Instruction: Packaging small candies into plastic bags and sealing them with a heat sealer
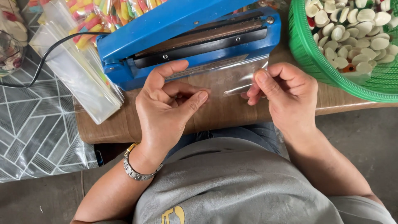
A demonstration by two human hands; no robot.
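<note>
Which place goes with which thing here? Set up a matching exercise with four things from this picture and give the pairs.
Things:
1. blue heat sealer
2. green basket
3. stack of clear bags
4. clear plastic bag

Places:
A. far right, filled with white sweets
B. pinched between left hand and right hand
C. left of the sealer, on the table edge
D. top centre, lid raised

Pairs: 1-D, 2-A, 3-C, 4-B

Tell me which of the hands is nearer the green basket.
Right. The right hand sits just left of the green basket, pinching the clear bag; the left hand holds the bag's far end.
</note>
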